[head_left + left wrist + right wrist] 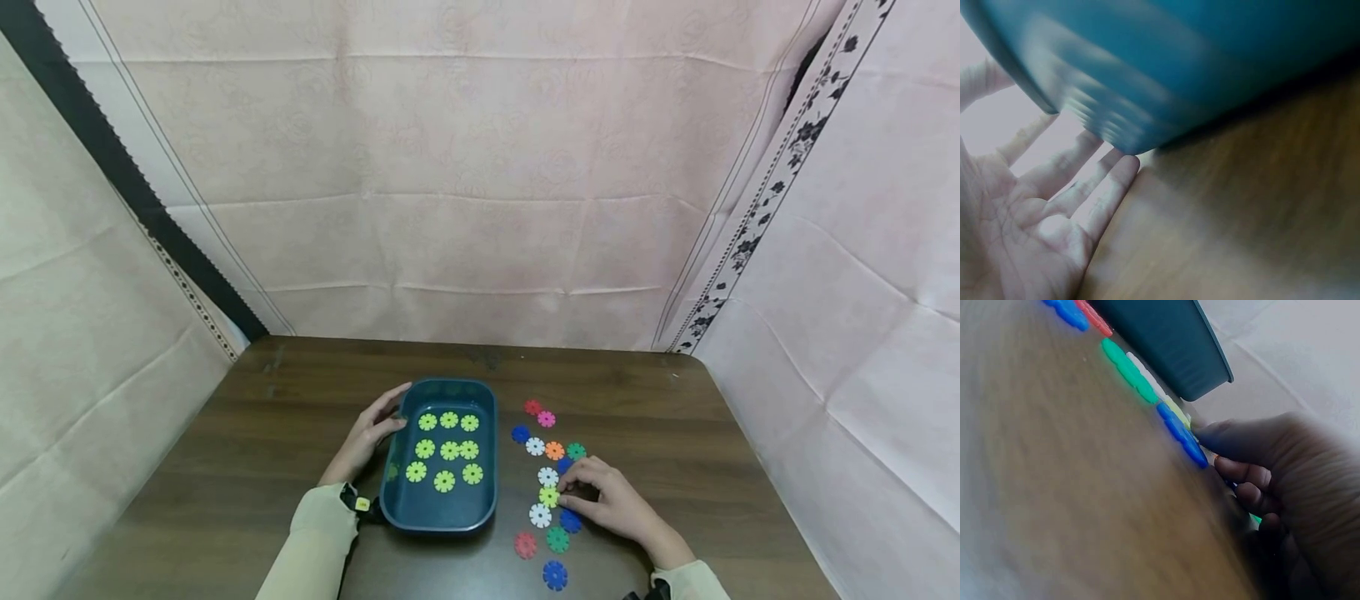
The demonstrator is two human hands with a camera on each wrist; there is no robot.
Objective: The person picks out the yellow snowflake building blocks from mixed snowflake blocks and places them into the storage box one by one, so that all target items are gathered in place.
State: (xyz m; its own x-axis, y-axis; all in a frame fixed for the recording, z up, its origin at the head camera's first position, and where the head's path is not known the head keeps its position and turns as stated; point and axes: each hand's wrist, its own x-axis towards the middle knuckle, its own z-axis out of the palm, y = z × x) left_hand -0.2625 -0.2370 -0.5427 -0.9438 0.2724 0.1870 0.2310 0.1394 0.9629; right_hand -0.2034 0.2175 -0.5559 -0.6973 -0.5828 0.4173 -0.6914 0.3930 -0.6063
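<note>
A dark blue-green tray holds several yellow-green flower-shaped discs, loosely arranged in rows. My left hand touches the tray's left side near the far corner. In the left wrist view, the fingers of that hand reach fairly straight to the tray's outer wall. Right of the tray, my right hand pinches the edge of a yellow-green disc with thumb and forefinger, low at the tabletop. The thumb meets that disc in the right wrist view, beside a blue disc.
Loose discs lie in a column right of the tray, among them white, green, red, orange and pink. A blue disc is closest to the front. Pale cloth hangs behind the brown table.
</note>
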